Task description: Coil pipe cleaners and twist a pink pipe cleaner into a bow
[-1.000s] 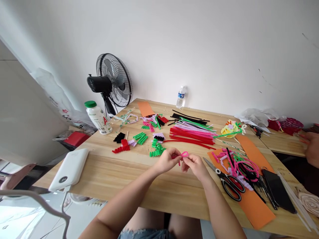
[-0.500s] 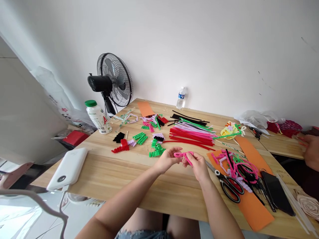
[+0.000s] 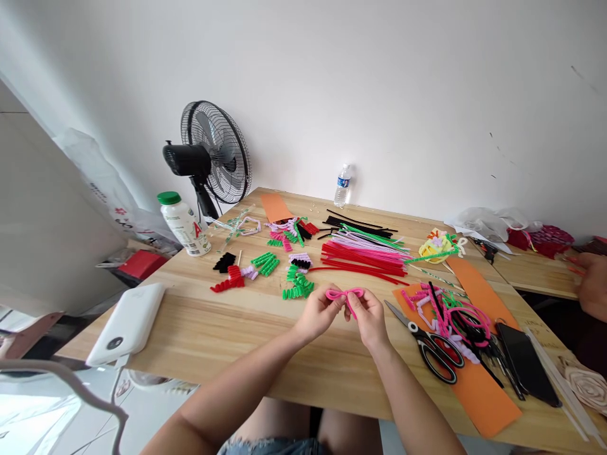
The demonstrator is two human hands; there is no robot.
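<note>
Between my hands, above the table's front part, is a pink pipe cleaner (image 3: pixel 336 293) bent into a bow-like shape with loops to the left and right. My left hand (image 3: pixel 320 313) pinches it near the middle, below the left loop. My right hand (image 3: pixel 369 316) pinches it just right of the middle, with a short pink length pointing down between the hands. Beyond them lies a bundle of straight pipe cleaners (image 3: pixel 363 258) in red, pink, lilac, green and black. Coiled green pipe cleaners (image 3: pixel 298 287) lie to the left of my hands.
Scissors (image 3: pixel 429 344) lie right of my hands on orange paper (image 3: pixel 488 404), beside tangled pipe cleaners and a phone (image 3: pixel 528 363). A white power bank (image 3: pixel 128 322), a green-capped bottle (image 3: pixel 184 224) and a fan (image 3: pixel 215 151) stand left. Another person's hand (image 3: pixel 592 287) is at far right.
My hands have come closer together on the pink pipe cleaner. Its right side now forms a clearer loop, making a bow-like outline. The view has shifted slightly.
</note>
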